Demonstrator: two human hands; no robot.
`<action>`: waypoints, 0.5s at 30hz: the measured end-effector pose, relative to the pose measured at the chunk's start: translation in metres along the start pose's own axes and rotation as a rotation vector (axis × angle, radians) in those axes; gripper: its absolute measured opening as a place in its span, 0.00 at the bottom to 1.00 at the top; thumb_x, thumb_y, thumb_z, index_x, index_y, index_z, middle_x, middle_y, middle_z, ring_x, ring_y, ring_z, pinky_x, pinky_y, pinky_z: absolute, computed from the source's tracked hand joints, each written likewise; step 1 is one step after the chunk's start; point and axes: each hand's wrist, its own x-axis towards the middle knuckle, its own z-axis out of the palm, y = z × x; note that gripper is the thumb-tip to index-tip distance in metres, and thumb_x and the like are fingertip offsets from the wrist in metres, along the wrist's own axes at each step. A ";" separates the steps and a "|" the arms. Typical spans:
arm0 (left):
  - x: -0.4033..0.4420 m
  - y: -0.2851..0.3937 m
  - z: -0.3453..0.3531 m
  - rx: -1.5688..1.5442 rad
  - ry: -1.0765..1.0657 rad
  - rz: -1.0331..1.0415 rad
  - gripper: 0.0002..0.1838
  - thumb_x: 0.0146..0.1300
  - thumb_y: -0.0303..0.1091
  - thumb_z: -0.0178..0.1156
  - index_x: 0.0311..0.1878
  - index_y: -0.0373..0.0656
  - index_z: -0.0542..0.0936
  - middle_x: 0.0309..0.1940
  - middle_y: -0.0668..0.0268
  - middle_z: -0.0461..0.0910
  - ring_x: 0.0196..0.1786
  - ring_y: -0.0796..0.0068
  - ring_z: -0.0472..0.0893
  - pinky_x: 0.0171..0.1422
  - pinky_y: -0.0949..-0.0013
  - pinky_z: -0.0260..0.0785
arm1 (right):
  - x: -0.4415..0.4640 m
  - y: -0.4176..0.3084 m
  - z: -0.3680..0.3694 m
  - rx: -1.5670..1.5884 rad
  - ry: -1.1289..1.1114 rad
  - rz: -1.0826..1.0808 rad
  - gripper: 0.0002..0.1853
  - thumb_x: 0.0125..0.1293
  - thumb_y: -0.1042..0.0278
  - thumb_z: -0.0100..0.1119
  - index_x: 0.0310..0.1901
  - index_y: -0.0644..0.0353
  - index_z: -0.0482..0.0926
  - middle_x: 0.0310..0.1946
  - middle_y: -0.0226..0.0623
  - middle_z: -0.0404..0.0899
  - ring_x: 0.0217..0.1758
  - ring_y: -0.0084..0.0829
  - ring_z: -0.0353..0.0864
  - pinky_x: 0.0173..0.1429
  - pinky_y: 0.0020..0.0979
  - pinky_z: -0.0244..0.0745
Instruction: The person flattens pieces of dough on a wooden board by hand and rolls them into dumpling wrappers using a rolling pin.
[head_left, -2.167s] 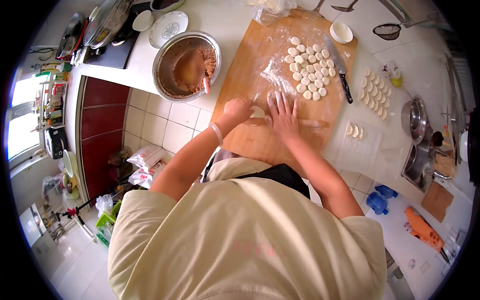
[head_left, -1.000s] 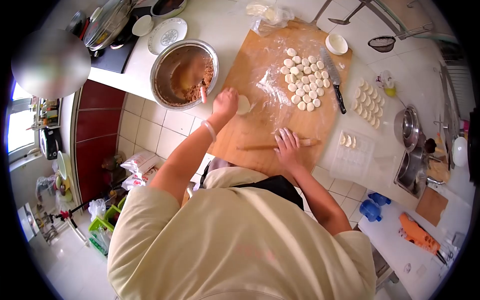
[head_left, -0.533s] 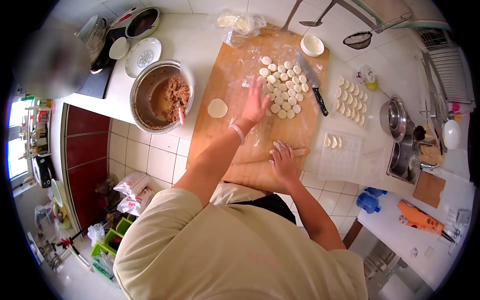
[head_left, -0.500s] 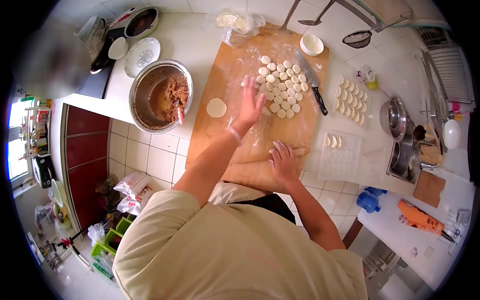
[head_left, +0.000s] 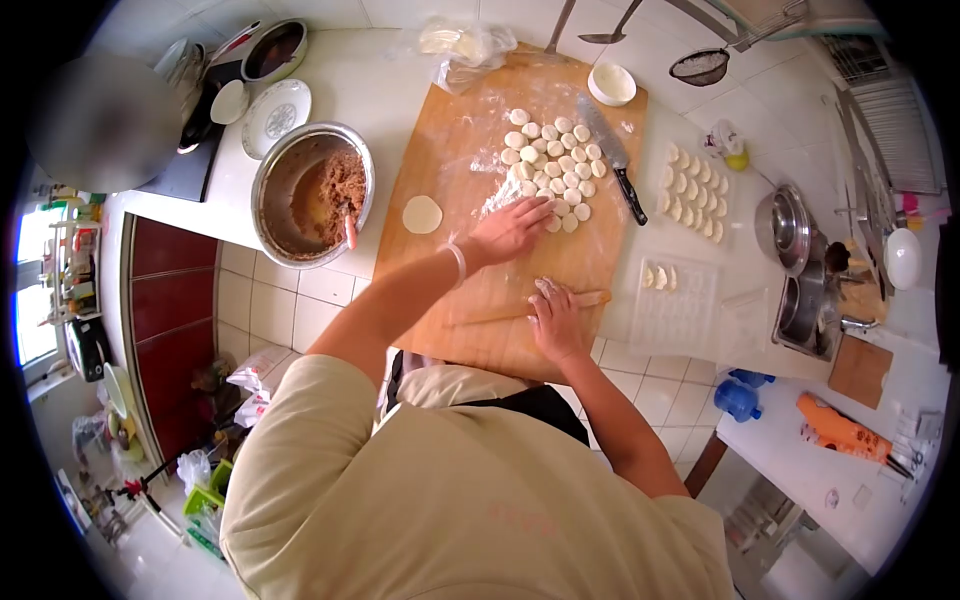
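My left hand reaches palm down to the near edge of a cluster of small dough rounds, fingers stretched out and thumb apart. Its fingertips are at the nearest rounds; whether one is pinched is hard to make out. My right hand lies over a wooden rolling pin near the front of the floured wooden board, fingers wrapped across it. A rolled-out dough wrapper lies flat at the board's left side. Right of the rounds is a knife with a black handle.
A metal bowl of meat filling stands left of the board, with a patterned plate behind it. At the back right sits a small white bowl. Filled dumplings line one tray; another tray holds a few.
My left hand has moved from the floury area left of the dough rounds down and right to the cluster's near edge. My right hand stays on the rolling pin. The camera view has shifted slightly.
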 end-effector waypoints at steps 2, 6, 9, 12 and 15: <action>-0.012 0.011 0.019 -0.049 -0.051 -0.154 0.22 0.60 0.31 0.61 0.59 0.39 0.77 0.66 0.58 0.71 0.69 0.55 0.69 0.68 0.57 0.71 | 0.001 0.002 0.002 0.009 0.007 -0.012 0.20 0.58 0.67 0.65 0.52 0.55 0.74 0.66 0.43 0.70 0.73 0.45 0.64 0.76 0.52 0.54; -0.065 0.009 0.017 -0.065 0.120 -0.129 0.23 0.58 0.28 0.60 0.59 0.40 0.78 0.61 0.57 0.75 0.68 0.55 0.71 0.61 0.56 0.76 | 0.002 0.000 -0.003 0.053 0.019 -0.007 0.19 0.59 0.68 0.64 0.53 0.56 0.74 0.65 0.43 0.70 0.73 0.45 0.64 0.75 0.52 0.54; -0.058 0.006 0.004 -0.066 0.121 -0.388 0.23 0.56 0.28 0.62 0.57 0.41 0.80 0.62 0.61 0.75 0.66 0.54 0.72 0.66 0.57 0.73 | 0.000 -0.006 -0.004 0.054 0.040 0.016 0.19 0.60 0.68 0.62 0.53 0.56 0.73 0.65 0.44 0.70 0.73 0.45 0.64 0.75 0.52 0.54; -0.061 0.018 0.005 -0.101 0.119 -0.409 0.22 0.53 0.27 0.63 0.55 0.41 0.81 0.61 0.60 0.76 0.65 0.55 0.73 0.64 0.57 0.73 | 0.001 -0.005 -0.003 0.052 0.037 0.019 0.19 0.60 0.69 0.62 0.53 0.57 0.73 0.65 0.44 0.70 0.74 0.45 0.64 0.75 0.53 0.54; -0.088 0.032 0.016 -0.114 0.031 -0.377 0.25 0.58 0.28 0.62 0.61 0.44 0.78 0.59 0.60 0.75 0.69 0.55 0.69 0.62 0.57 0.73 | 0.002 -0.006 -0.003 0.046 0.060 0.009 0.19 0.60 0.68 0.63 0.54 0.56 0.74 0.65 0.44 0.70 0.73 0.45 0.64 0.74 0.53 0.55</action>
